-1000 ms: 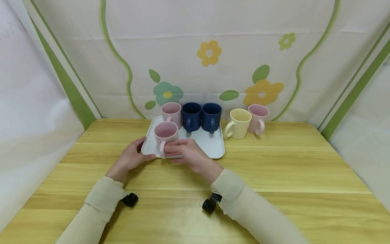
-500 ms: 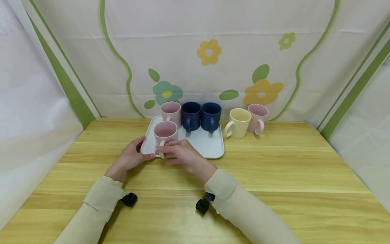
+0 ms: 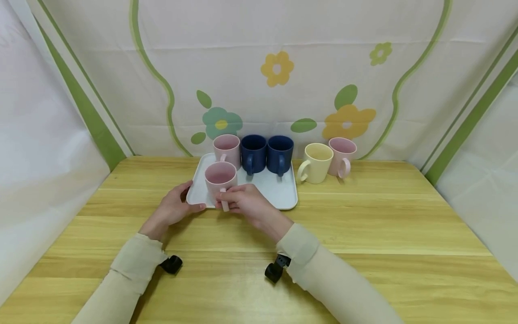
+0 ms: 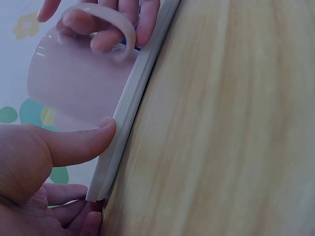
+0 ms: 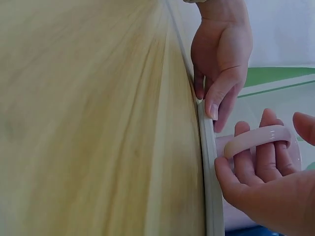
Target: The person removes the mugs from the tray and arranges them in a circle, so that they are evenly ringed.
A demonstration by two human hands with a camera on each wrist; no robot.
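Note:
A pink mug [image 3: 214, 186] stands upright at the front left of the white tray [image 3: 268, 193]. My right hand [image 3: 252, 204] has its fingers through the mug's handle [image 5: 253, 139]; in the right wrist view the thumb stands apart from it. At the tray's front left corner, my left hand [image 3: 171, 209] holds the edge. The left wrist view shows that thumb [image 4: 81, 145] on the rim and the other fingers around the corner. Behind the front mug, another pink mug [image 3: 227, 150] and two navy mugs [image 3: 254, 155] form a row on the tray.
Right of the tray, a cream mug [image 3: 318, 164] and a pink mug [image 3: 342, 155] stand on the wooden table [image 3: 364, 225]. A flower-patterned curtain [image 3: 243, 67] hangs behind the table's back edge.
My right hand moved left, put its fingers through the front pink mug's handle, then came back right. The handle has swung rightward with it. My left hand has stayed at the tray corner.

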